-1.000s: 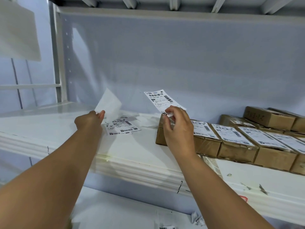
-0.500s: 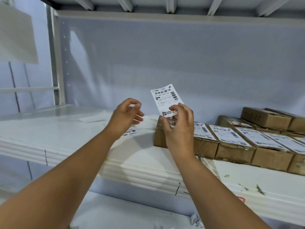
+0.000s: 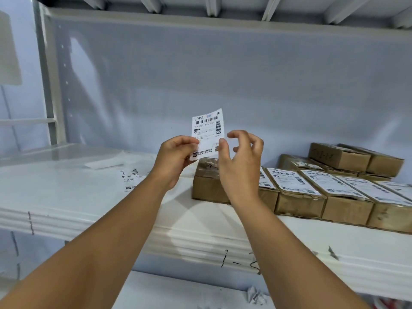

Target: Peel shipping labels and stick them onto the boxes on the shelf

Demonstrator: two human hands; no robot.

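Note:
A white shipping label [image 3: 206,130] with barcodes stands upright in the air in front of the shelf's back wall. My left hand [image 3: 174,159] pinches its lower left edge. My right hand [image 3: 240,161] is beside it with the thumb at the label's right edge and the other fingers loosely curled and apart from it. Just below and behind the hands sits a brown cardboard box [image 3: 208,181] with a bare top. To its right runs a row of brown boxes [image 3: 294,181] with white labels on top.
On the white shelf [image 3: 66,197], loose printed labels [image 3: 131,177] lie to the left of the hands, with a blank backing sheet [image 3: 104,162] further back. More brown boxes [image 3: 341,157] are stacked at the back right. Crumpled paper [image 3: 256,296] lies on the lower shelf.
My left hand dropped the blank backing sheet on the shelf, came over and took the label's left edge. My right hand loosened its pinch and its fingers spread.

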